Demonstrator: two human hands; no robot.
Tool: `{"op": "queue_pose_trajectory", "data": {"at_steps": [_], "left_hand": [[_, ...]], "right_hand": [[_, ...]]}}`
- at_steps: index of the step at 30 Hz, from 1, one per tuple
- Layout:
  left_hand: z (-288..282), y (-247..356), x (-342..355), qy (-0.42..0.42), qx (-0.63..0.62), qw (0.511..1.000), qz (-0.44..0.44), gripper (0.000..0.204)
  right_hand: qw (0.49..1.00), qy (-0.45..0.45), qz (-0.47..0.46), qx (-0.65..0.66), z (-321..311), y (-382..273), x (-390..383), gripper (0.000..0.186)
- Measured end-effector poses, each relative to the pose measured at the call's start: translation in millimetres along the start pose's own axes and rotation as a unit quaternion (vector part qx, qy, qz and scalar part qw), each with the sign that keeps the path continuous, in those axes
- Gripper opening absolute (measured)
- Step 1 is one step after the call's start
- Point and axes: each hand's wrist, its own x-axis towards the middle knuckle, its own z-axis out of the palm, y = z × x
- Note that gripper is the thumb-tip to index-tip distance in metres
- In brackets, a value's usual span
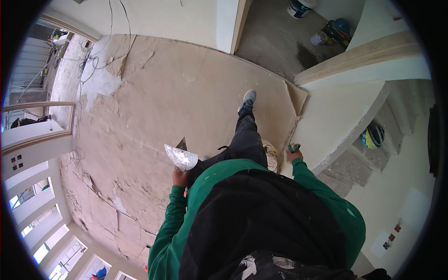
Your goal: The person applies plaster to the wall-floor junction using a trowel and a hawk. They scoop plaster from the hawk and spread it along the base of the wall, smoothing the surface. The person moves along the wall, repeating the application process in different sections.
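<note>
One flat silvery tool (181, 157): gripped at its lower edge by the left hand (179, 178), beside the legs. One small dark-green object (294, 148): clasped in the right hand (295, 156). One bucket (367, 138): placed on stairs (343, 175). One tub (297, 10): placed beyond the doorway.

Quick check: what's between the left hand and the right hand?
In the head view, the green top and dark trousers show between the left hand and right hand, plus a pale, crumpled item, unclear what, nearer the right.

Green sleeves (322, 191), dark trousers (246, 142) and perhaps a black vest (266, 210) are worn.
</note>
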Motion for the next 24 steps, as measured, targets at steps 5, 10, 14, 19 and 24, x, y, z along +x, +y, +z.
{"op": "queue_pose_trajectory", "data": {"at_steps": [5,10,14,19,24], "left_hand": [[72.8,134.2,41.0,0.071,0.097,0.992,-0.050,0.032],[87.2,240.4,76.9,0.134,0.023,0.990,-0.045,0.020],[86.9,253.9,174.9,0.260,-0.194,0.931,-0.165,0.011],[111.4,170.2,364.8,0.311,-0.149,0.934,-0.089,0.010],[161.8,103.3,502.3,0.318,-0.200,0.924,-0.074,0.010]], "right_hand": [[0.981,-0.027,-0.191,-0.032,-80.4,-187.2,143.5,0.051],[0.920,-0.086,-0.369,-0.102,-153.3,-421.8,222.1,0.044],[0.874,-0.114,-0.446,-0.155,-102.5,-508.1,307.8,0.044],[0.879,-0.089,-0.455,-0.108,-7.9,-607.3,384.9,0.036],[0.855,-0.053,-0.515,-0.010,134.3,-715.7,511.2,0.026]]}}
